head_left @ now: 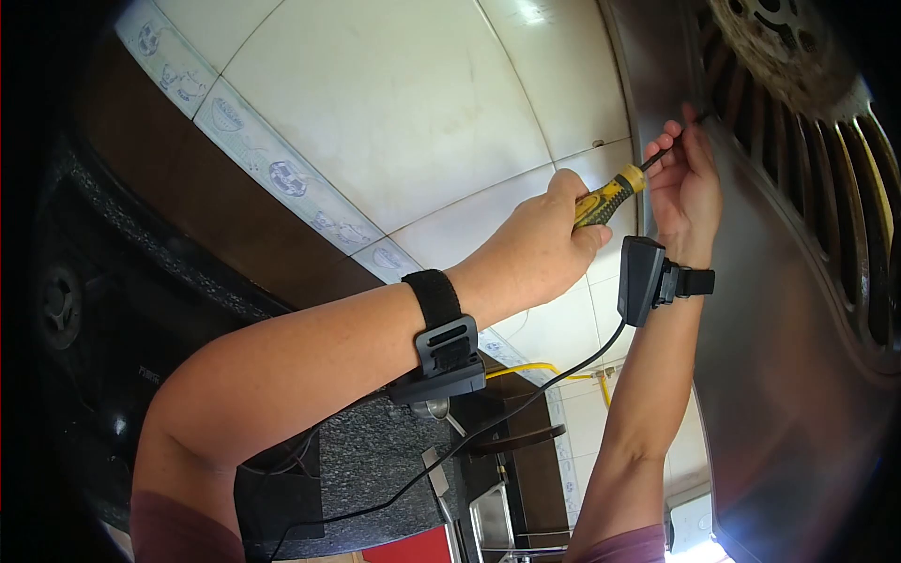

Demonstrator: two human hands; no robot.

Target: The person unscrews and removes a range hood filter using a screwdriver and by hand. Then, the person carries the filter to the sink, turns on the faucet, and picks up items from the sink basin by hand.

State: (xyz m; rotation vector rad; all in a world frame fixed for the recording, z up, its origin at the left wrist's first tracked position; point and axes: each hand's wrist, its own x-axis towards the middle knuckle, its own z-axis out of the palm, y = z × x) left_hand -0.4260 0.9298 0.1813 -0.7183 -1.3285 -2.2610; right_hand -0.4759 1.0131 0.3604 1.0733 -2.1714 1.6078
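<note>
My left hand (544,235) is wrapped round the yellow and black handle of a screwdriver (608,200). The screwdriver's dark shaft slants up to the right, its far end beside the metal panel of a range hood (788,347). Closer to that end, my right hand (683,183) has its palm toward me, with curled fingers and thumb about the shaft. What the tip meets is partly hidden by these fingers.
Slatted vents and a greasy round part (788,56) are on the hood at right. A tiled wall (404,113) stands behind my hands. The black cooktop (94,375) is at left, a speckled counter (375,469) below. A cable (488,422) hangs from my right wrist's device.
</note>
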